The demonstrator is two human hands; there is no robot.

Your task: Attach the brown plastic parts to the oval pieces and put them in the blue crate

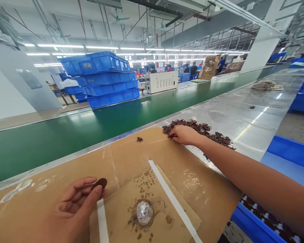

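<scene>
Disc (101, 183): dark brown, thin, round; at ten o'clock from the dome, pinched between thumb and fingers of the left hand (77, 204), other fingers loosely curled.
Dome (144, 213): shiny, silvery, rounded; set among brown spots on a smooth brown sheet (126, 162).
Heap (219, 139): dark brown, knobbly small pieces; one o'clock from the dome, partly on the metal desk (245, 116). Right hand (184, 134) at its near-left edge, fingers bent together; any hold cannot be told, fingertips partly hidden.
Edges: wide stretch of sheet between the hands; white strips (173, 199) flank the dome, lower ends cut off.
</scene>
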